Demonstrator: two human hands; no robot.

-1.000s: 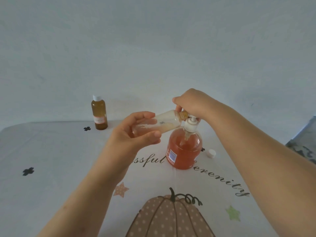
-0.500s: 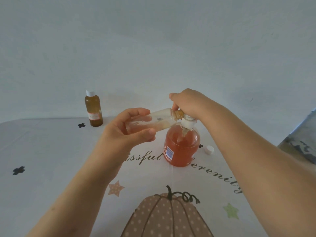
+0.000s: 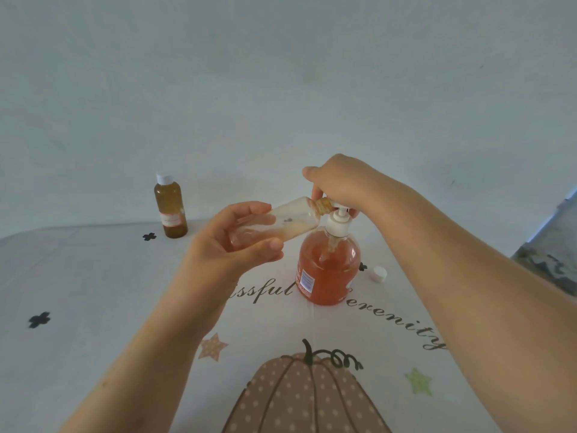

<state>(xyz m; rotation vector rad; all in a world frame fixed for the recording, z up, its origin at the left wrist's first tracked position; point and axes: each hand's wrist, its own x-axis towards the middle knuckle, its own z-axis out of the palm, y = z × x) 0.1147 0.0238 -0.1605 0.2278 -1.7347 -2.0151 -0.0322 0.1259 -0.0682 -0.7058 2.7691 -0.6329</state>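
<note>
An orange pump bottle (image 3: 327,270) with a white pump head (image 3: 338,221) stands on the printed tablecloth (image 3: 93,292). My left hand (image 3: 231,248) grips a small clear bottle (image 3: 293,218), tilted on its side with its open neck against the pump nozzle. Pale liquid coats the small bottle's inside. My right hand (image 3: 340,182) sits on top of the pump head with its fingers curled over it; the nozzle tip is mostly hidden beneath that hand.
A brown bottle (image 3: 170,210) with a white cap stands at the back left of the table. A small white cap (image 3: 379,273) lies just right of the pump bottle. A pale wall rises behind; a dark patterned object (image 3: 549,264) shows at the right edge.
Both hands stay at the pump. The small bottle's neck has tipped slightly upward, and more pale liquid has gathered inside it. The view has shifted a little.
</note>
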